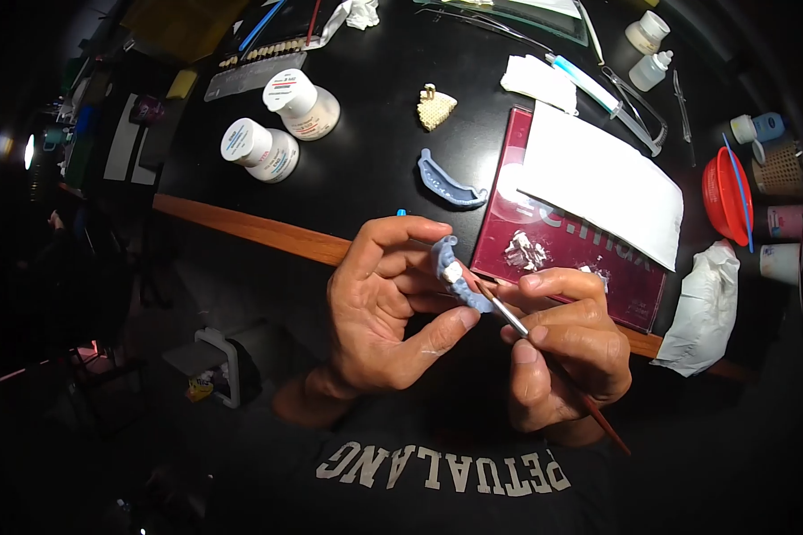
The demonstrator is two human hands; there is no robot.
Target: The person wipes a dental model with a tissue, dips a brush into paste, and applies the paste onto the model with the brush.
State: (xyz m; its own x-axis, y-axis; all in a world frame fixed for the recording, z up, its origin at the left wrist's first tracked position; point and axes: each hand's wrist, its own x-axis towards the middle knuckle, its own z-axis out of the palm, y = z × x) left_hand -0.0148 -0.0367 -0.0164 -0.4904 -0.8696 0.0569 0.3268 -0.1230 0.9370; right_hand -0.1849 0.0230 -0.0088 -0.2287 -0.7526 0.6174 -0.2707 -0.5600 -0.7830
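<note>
My left hand (pixel 397 312) grips a small blue dental mould (pixel 468 292) between thumb and fingers, with a white patch on its middle. My right hand (pixel 573 343) pinches a thin brush (pixel 509 316) with a metal ferrule and a dark red handle. The brush tip is at the mould's lower right part; whether it touches cannot be made out. Just beyond my hands, a second blue mould piece (pixel 451 185) lies on the black table. To its right, a maroon board (pixel 495 227) bears white smears and a white sheet (pixel 598 178).
Two white-capped bottles (pixel 302 107) (pixel 260 152) stand at the left. A cream-coloured block (pixel 436 108) lies farther back. Behind the board is a syringe (pixel 589 85). A red bowl (pixel 724 196) and crumpled white packet (pixel 703 308) are at the right. The wooden table edge (pixel 250 230) crosses nearby.
</note>
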